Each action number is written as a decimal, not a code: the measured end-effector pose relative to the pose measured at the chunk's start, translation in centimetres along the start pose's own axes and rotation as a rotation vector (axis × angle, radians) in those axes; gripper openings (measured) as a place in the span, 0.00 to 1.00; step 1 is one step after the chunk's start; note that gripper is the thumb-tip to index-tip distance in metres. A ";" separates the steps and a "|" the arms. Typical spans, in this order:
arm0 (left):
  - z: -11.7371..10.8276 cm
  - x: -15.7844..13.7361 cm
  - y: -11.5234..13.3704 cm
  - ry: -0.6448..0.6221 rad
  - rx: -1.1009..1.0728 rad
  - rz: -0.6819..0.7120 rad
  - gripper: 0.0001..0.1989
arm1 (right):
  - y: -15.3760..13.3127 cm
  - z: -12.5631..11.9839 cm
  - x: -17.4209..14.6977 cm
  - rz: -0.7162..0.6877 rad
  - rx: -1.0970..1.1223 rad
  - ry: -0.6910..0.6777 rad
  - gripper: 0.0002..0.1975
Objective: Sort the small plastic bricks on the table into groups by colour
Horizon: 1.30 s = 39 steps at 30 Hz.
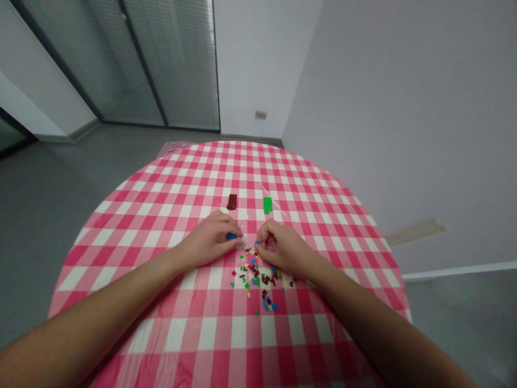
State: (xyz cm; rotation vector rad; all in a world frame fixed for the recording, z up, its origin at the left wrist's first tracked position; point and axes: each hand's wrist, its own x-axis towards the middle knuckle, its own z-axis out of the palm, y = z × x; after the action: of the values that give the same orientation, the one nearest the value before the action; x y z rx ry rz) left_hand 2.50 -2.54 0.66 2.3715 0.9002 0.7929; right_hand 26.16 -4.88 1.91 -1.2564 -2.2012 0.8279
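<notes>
1. Left hand point(210, 237), just left of frame centre, rests on the round table's red-and-white checked cloth point(169, 183), fingers curled narrowly around a small blue brick point(231, 235).
2. A dark brown plate point(231, 201) lies above it.
3. A scatter of tiny coloured bricks point(258, 275) sits at centre, below both hands.
4. A green plate point(267, 205) lies right of the brown one.
5. Right hand point(278, 247) has its fingers pinched shut; what they hold is too small to tell.

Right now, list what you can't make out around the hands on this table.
- Left hand: curled fingers hide most of the blue piece; shape unclear.
- Right hand: fist closed; whether it holds anything is hidden.
- Pile of small pieces: too small to tell shapes.
- Brown plate, green plate: surface detail too small.
</notes>
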 end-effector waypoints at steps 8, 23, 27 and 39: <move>1.7 -0.5 1.9 0.067 -0.154 -0.074 0.03 | 0.0 1.1 -0.1 -0.114 0.190 0.134 0.12; 1.4 -0.3 1.4 0.149 -0.062 0.012 0.04 | 0.3 1.4 -0.2 -0.119 0.340 0.156 0.15; 1.6 -0.3 1.3 0.166 -0.105 0.003 0.02 | 0.2 1.5 -0.3 -0.109 0.346 0.169 0.14; 1.8 -0.5 1.3 0.188 -0.189 -0.057 0.02 | 0.1 1.6 0.0 -0.142 0.393 0.211 0.16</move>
State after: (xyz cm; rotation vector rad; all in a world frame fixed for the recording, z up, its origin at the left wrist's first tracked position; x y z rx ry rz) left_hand 3.98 -4.14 -0.05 2.1254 0.9192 1.0434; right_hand 25.20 -5.27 0.75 -0.9383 -1.8252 0.9644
